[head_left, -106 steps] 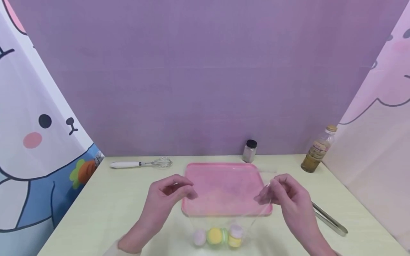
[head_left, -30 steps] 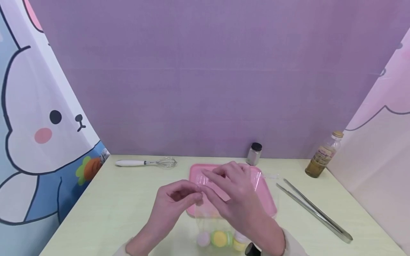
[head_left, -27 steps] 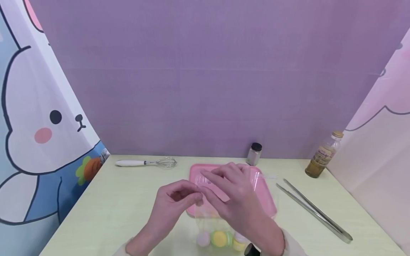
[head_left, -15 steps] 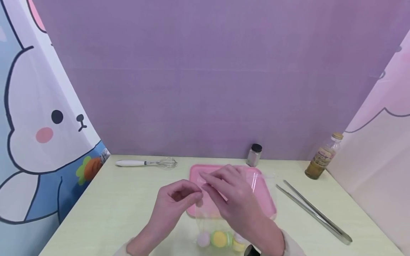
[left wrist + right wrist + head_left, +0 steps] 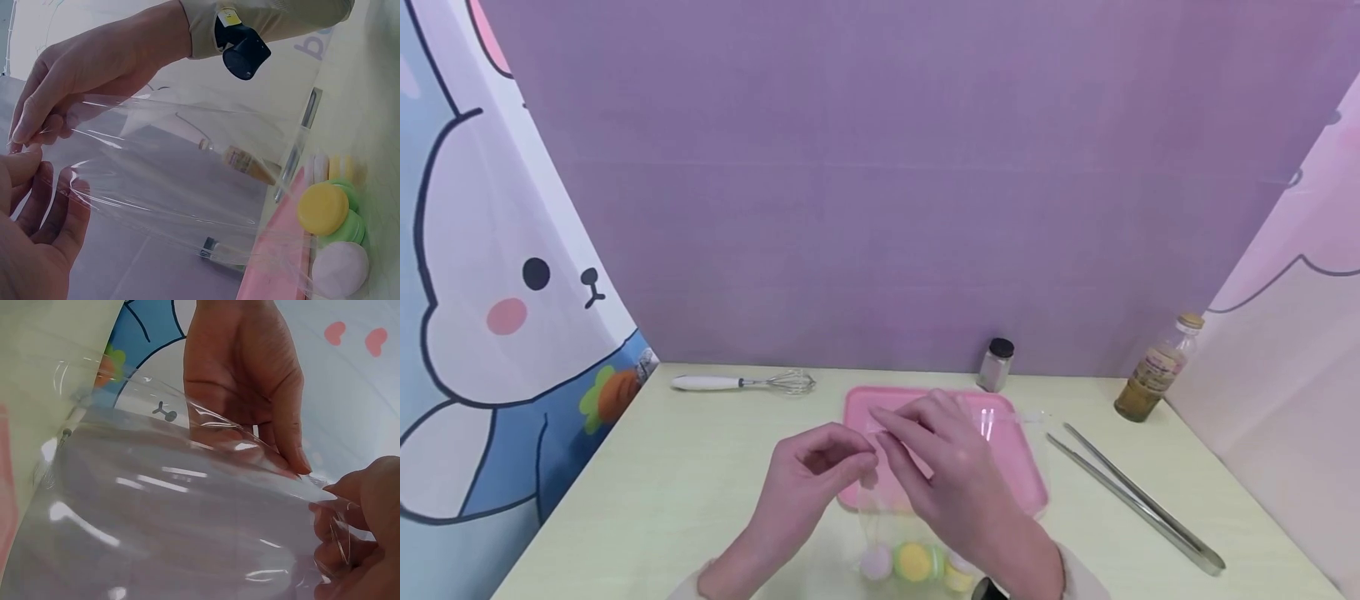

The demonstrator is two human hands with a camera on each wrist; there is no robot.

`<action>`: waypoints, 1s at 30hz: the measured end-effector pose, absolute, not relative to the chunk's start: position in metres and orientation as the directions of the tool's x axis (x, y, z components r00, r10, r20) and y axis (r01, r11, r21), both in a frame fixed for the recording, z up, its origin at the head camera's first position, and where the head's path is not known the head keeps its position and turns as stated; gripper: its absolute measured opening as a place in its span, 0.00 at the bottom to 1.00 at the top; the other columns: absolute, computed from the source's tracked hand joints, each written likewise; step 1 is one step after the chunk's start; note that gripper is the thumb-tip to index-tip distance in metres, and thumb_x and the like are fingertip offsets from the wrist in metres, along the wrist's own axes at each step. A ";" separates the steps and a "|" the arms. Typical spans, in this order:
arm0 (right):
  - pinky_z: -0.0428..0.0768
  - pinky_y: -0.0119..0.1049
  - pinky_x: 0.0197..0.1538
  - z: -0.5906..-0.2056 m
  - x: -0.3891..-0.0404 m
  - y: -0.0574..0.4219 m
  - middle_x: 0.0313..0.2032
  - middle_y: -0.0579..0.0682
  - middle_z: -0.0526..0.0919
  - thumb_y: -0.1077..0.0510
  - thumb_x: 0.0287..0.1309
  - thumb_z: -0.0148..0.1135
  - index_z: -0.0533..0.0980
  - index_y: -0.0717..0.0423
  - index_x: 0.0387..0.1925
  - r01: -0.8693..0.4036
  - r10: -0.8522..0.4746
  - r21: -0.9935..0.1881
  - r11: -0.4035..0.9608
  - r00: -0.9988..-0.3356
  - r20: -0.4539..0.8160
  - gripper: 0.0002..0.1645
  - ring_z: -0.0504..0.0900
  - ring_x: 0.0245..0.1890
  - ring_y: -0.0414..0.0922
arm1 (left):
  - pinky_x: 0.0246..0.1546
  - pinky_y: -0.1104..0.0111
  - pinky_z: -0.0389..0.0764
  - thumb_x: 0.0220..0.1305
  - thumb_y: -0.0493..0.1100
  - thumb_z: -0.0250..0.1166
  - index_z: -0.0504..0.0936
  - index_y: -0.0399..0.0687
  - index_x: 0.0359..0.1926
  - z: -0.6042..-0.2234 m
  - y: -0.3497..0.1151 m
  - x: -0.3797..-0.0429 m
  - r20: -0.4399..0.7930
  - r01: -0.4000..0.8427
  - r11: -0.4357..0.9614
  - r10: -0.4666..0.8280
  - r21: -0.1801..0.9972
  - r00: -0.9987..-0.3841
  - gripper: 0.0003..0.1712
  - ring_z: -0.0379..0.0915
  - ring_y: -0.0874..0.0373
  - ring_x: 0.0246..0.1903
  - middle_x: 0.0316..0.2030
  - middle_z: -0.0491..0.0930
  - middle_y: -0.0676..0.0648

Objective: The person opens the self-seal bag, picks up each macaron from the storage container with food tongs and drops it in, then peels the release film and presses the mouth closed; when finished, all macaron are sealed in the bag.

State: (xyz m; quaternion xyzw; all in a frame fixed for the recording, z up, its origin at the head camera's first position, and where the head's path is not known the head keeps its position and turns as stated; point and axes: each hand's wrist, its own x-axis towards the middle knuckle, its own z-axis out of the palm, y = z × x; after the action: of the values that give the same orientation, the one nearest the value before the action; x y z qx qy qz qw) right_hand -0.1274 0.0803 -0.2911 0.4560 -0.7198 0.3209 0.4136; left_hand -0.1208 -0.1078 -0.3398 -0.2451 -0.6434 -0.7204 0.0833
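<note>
A clear plastic bag hangs between my hands, its film shiny in both wrist views. Several macarons sit at its bottom, among them a yellow macaron, a green macaron and a pale purple macaron. With thumb and fingers, my left hand pinches the bag's upper edge at the left. Close beside it, my right hand pinches the same edge, thumb and index tips near the left fingertips. The right hand and wrist hide part of the bag and the rightmost macarons in the head view.
Behind the bag lies a pink tray. Metal tongs rest at the right. A whisk, a black-capped jar and a corked bottle stand or lie along the table's back.
My right hand has moved left from the bag's right side to beside the left hand, uncovering the tongs. In the last half second both hands have barely moved.
</note>
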 end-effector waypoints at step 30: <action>0.77 0.29 0.35 -0.295 -0.129 0.069 0.29 0.47 0.85 0.61 0.70 0.60 0.83 0.60 0.34 -0.926 -0.195 -0.068 0.371 -0.149 0.969 0.10 0.78 0.28 0.43 | 0.24 0.71 0.81 0.66 0.31 0.67 0.83 0.34 0.39 -0.341 -0.104 -0.119 0.516 0.479 -0.203 0.218 0.854 -0.828 0.02 0.83 0.57 0.28 0.28 0.85 0.46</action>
State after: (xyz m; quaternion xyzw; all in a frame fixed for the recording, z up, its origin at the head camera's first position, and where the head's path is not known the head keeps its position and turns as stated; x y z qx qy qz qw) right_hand -0.1286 0.0689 -0.2952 0.4231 -0.6627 0.3680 0.4964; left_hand -0.1193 -0.1042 -0.3411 -0.2787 -0.6250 -0.7236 0.0899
